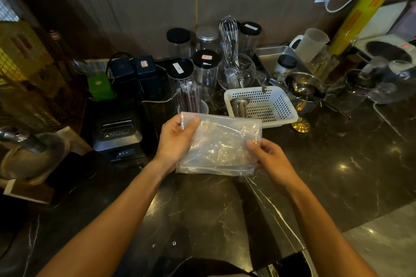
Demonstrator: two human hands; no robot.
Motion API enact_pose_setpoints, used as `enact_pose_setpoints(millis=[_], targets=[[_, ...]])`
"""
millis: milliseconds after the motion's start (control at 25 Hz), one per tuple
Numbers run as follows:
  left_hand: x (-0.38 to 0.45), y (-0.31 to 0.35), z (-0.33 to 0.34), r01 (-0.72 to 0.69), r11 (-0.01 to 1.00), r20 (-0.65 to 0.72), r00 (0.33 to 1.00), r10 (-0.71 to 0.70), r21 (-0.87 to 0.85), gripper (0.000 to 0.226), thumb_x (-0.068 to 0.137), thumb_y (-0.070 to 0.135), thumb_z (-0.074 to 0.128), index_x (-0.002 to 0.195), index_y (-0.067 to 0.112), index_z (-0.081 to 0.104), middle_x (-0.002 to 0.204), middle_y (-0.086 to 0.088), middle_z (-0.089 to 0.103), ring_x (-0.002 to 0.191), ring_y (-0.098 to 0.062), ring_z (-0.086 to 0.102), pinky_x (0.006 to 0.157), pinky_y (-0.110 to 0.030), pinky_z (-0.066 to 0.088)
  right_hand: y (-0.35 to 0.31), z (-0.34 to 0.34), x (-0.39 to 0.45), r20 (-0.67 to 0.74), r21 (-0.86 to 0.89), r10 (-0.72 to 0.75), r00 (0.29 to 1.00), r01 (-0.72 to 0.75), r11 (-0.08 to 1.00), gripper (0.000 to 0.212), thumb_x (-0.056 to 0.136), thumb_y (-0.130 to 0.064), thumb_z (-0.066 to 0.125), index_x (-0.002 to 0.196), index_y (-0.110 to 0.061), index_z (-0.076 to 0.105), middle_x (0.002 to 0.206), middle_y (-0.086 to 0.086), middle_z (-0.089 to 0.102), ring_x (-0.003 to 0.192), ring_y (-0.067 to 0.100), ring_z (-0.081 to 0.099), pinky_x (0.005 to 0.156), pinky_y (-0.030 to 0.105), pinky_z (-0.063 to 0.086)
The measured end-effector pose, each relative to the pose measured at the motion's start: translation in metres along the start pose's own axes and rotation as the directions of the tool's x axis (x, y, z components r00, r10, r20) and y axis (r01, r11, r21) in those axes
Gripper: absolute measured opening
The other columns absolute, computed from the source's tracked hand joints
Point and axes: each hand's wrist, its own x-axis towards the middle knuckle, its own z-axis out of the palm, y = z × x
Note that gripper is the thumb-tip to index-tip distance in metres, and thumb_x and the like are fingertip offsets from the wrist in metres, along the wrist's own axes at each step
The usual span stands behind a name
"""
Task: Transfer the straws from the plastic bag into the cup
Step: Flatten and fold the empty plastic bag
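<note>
Straws stand upright in the cup at twelve o'clock; the plastic bag looks empty, left hand and right hand pinching its edges. Transfer seems done.

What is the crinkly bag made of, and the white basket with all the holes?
The bag looks like thin clear plastic film: see-through, wrinkled, with shiny glints. Both hands, left and right, hold it. The basket seems to be hard white plastic: matte, with neat rows of moulded slots.
</note>
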Motion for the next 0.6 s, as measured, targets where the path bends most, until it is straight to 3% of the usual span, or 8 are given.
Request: enact_pose_setpoints(millis=[120, 360, 480, 600], targets=[[0.001, -0.007, 0.0, 0.022, 0.999, -0.032, 0.999, -0.023, -0.027, 0.018, 0.1, 0.029, 0.067, 0.109, 0.015, 0.074, 0.099, -0.002, 0.082, 0.091, -0.019, 0.08, 0.074, -0.029, 0.065, 0.006, 0.012, 0.0, -0.11, -0.066, -0.039, 0.993, 0.032, 0.997, 0.034, 0.101, -0.046, 0.061, 0.109, -0.014, 0.072, 0.102, 0.007, 0.08, 0.09, 0.027, 0.079, 0.074, 0.04, 0.065], [-0.002, -0.014, -0.005, 0.024, 0.995, -0.117, 0.992, -0.035, -0.094, 0.021, 0.103, 0.027, 0.063, 0.108, 0.01, 0.073, 0.095, -0.001, 0.082, 0.087, -0.017, 0.08, 0.069, -0.025, 0.063, 0.005, 0.014, 0.0, -0.147, 0.01, -0.116, 0.982, 0.119, 0.993, 0.022, 0.1, -0.026, 0.068, 0.115, -0.013, 0.061, 0.095, 0.003, 0.08, 0.081, 0.019, 0.079, 0.063, 0.024, 0.061], [0.0, -0.015, -0.008, -0.006, 0.994, -0.159, 0.987, -0.011, -0.105, 0.018, 0.103, 0.029, 0.063, 0.107, 0.015, 0.074, 0.097, -0.001, 0.081, 0.09, -0.018, 0.08, 0.07, -0.024, 0.062, 0.003, 0.012, -0.003, -0.148, -0.024, -0.187, 0.971, 0.185, 0.982, 0.031, 0.091, -0.036, 0.072, 0.105, -0.01, 0.064, 0.095, 0.009, 0.076, 0.083, 0.02, 0.076, 0.068, 0.026, 0.061], [0.001, -0.015, -0.008, -0.038, 0.992, -0.184, 0.983, 0.015, -0.124, 0.014, 0.102, 0.031, 0.064, 0.1, 0.022, 0.075, 0.096, -0.002, 0.082, 0.088, -0.017, 0.08, 0.069, -0.023, 0.062, 0.003, 0.011, -0.003, -0.121, 0.008, -0.128, 0.984, 0.13, 0.991, 0.031, 0.083, -0.04, 0.076, 0.099, -0.014, 0.07, 0.1, 0.015, 0.075, 0.085, 0.022, 0.074, 0.068, 0.026, 0.06]])
